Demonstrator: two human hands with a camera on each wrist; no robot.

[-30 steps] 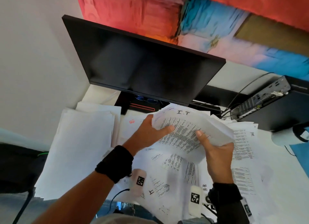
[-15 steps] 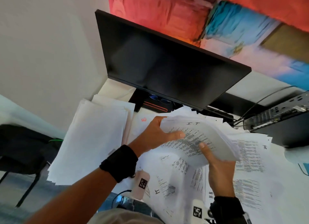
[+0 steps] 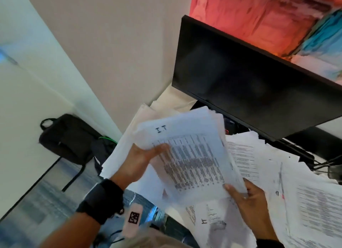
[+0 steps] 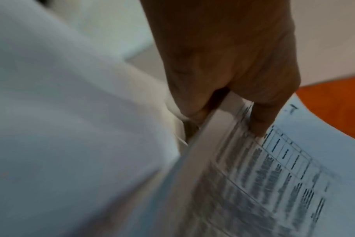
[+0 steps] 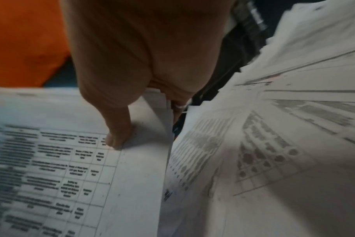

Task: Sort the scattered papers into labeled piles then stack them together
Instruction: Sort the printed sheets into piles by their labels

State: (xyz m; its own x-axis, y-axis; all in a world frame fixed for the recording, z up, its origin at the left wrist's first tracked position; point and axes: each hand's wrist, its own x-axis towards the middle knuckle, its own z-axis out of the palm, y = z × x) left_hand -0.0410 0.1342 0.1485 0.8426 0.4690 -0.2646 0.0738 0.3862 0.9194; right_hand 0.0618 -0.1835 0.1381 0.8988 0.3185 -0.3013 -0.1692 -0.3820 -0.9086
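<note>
held stack (image 3: 192, 155): white, black table print, handwritten black "I.T" at 11 o'clock corner
loose papers (image 3: 305, 201): white, grey-black text blocks, small red mark
blank pile (image 3: 129, 136): plain white
monitor (image 3: 249, 92): black
wall painting (image 3: 259, 16): coral-red, blue patch at 3 o'clock
bag (image 3: 68, 138): black
wrist band (image 3: 101, 199): black

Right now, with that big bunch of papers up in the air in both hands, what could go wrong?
The I.T stack is thick, and the left hand and right hand each pinch only an edge, so sheets might slide out.

Loose papers labeled differently lie right underneath, so dropped pages could mix back in.

The blank pile seems to hang over the desk's edge near the black bag; a bump might tip it onto the floor.
</note>
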